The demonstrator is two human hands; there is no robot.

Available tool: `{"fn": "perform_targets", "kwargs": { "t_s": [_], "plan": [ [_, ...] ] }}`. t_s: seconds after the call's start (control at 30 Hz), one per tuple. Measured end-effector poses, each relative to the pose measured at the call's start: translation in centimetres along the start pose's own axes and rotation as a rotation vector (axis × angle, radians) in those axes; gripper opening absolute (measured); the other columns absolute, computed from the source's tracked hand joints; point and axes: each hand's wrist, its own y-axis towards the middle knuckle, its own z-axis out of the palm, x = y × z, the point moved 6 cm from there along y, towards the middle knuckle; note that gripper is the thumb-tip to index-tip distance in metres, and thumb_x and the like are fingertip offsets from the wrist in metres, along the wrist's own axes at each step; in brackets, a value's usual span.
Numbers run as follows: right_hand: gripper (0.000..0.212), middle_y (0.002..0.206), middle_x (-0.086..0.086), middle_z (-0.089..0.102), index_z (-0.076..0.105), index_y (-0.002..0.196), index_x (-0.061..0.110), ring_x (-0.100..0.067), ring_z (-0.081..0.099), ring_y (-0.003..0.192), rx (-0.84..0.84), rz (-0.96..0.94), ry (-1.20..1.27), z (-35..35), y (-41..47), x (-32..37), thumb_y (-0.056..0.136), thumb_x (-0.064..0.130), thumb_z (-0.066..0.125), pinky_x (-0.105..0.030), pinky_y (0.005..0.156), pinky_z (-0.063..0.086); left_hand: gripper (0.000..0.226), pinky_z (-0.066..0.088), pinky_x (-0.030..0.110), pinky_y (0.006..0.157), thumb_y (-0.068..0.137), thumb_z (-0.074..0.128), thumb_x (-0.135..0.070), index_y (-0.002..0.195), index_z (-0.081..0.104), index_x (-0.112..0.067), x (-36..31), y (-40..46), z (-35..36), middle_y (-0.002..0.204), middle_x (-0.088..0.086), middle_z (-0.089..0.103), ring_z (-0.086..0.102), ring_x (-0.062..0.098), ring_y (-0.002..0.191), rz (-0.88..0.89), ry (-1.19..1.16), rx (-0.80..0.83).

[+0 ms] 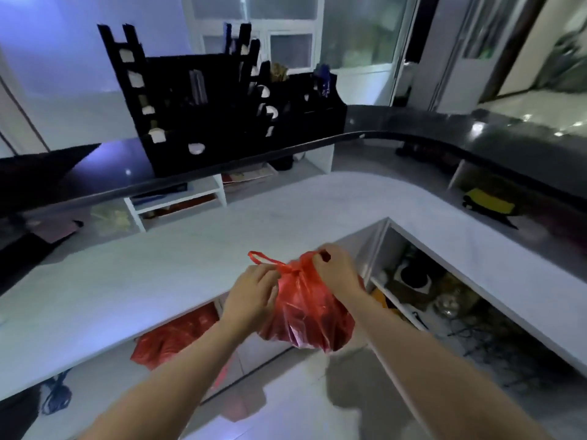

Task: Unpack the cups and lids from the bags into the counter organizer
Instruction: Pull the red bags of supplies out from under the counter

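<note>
Both hands outstretched, left hand (254,292) and right hand (336,269) pinching knotted red bag (305,312) handles

Red plastic bag (305,312) was tied shut at the top, knot bunched, one handle loop sticking out left. It bulged with contents, not visible through the plastic, and hung off the near edge of the white surface (190,255). Second red bag (173,336) sat crumpled on the shelf under that surface, to the left. Black organizer (222,122) stood upright on the dark upper counter, white cups or lids showing through its side cutouts.
</note>
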Motion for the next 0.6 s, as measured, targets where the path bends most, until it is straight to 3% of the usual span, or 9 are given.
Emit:
{"fn": "perform_targets", "kwargs": {
  "t_s": [0.2,0.37,0.6],
  "plan": [
    [0.013,0.09,0.004,0.071,0.072,0.09,0.018,-0.013,0.059,0.084,-0.117,-0.015,-0.048,-12.5,10.3,-4.4,0.088,0.022,0.06,-0.024,0.075,0.035,0.024,0.049,0.037,0.088,0.096,0.051,-0.024,0.104,0.071,-0.014,-7.6,13.4,4.1,0.107,0.002,0.068,0.055,0.025,0.098,0.147,0.065,-0.133],
    [0.012,0.082,0.008,0.067,0.072,0.085,0.019,-0.011,0.056,0.078,-0.215,0.019,-0.082,-21.4,17.8,-7.9,0.087,0.019,0.06,-0.021,0.065,0.036,0.031,0.05,0.039,0.088,0.097,0.044,-0.025,0.102,0.071,-0.01,-13.4,23.0,6.8,0.105,0.003,0.068,0.056,0.025,0.1,0.257,0.007,-0.17],
    [0.015,0.076,0.007,0.066,0.07,0.077,0.017,-0.012,0.059,0.075,-0.367,0.08,-0.11,-30.2,27.7,-13.0,0.086,0.017,0.058,-0.023,0.067,0.039,0.03,0.05,0.034,0.088,0.094,0.046,-0.021,0.099,0.073,-0.008,-17.0,36.9,12.0,0.105,0.004,0.07,0.06,0.022,0.101,0.407,-0.055,-0.183]
  ]
}}
